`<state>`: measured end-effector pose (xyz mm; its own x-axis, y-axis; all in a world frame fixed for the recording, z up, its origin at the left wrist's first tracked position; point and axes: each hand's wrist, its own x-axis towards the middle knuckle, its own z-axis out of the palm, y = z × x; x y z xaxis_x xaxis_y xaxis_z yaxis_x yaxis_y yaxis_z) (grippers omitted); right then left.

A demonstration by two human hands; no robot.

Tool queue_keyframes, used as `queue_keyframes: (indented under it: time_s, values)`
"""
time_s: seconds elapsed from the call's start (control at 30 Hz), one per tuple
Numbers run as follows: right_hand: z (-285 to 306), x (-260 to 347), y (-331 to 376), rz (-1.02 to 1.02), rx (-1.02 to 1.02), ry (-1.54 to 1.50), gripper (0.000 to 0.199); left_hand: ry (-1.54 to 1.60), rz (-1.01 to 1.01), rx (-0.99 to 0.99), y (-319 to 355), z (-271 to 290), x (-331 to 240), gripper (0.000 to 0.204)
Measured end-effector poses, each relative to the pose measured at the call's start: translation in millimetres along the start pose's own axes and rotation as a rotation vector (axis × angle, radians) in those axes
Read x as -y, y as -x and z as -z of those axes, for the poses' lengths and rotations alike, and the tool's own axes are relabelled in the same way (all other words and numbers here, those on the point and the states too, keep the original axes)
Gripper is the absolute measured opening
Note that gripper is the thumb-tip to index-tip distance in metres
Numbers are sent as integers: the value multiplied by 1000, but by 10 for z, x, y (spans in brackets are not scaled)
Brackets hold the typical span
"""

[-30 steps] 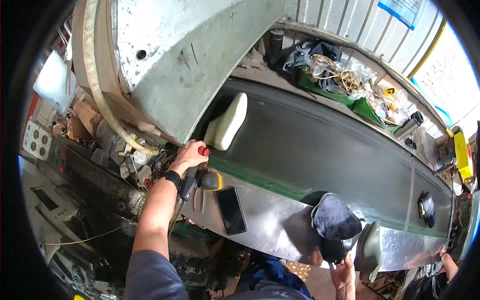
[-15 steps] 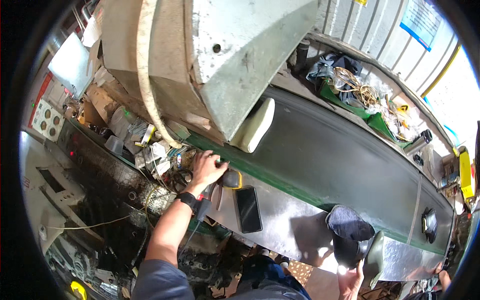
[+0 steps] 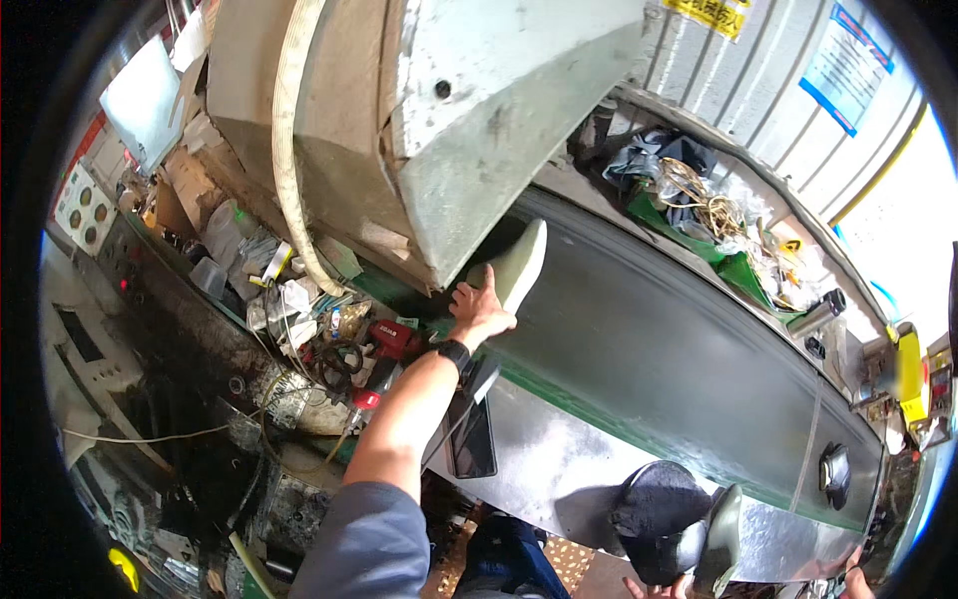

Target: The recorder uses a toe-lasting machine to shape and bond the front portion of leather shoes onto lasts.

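Observation:
My left hand, with a black watch on its wrist, reaches over the near end of a pale, sole-shaped piece on the dark belt. Its index finger lies stretched along that piece, and the other fingers are apart. At the lower edge, my right hand holds a black boot from below; the picture's edge cuts off most of this hand. The boot's dark, rounded top faces up. Close to its right stands another pale, sole-shaped piece.
A phone lies on the metal ledge, partly behind my forearm. Left of it are a red power tool and clutter. A large metal housing overhangs the belt. Another person's hand shows at the right.
My left hand has moved from the tools by the ledge up and right to the pale piece on the belt. The right hand and boot sit lower in view, which has shifted.

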<state>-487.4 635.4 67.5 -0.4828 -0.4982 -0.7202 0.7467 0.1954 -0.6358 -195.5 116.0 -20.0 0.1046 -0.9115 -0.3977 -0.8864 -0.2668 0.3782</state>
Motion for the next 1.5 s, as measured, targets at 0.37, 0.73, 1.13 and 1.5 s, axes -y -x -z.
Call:
queue_keyframes:
  time_s: [0.37,0.73,1.13,1.5]
  values:
    - [536,282,-246,73,187,-104,62,-412,-1316,-368,3002,-624,-316,59]
    - [839,563,-160,492,3,236,27,733,-1056,287,3961,-1398,-674,28]
    - [313,-609,-375,1402,188,1021,94,392,-346,97,2400,-1649,-899,32]
    - [647,-413,-306,714,605,963,112,632,-133,192,2816,-1703,-616,50]
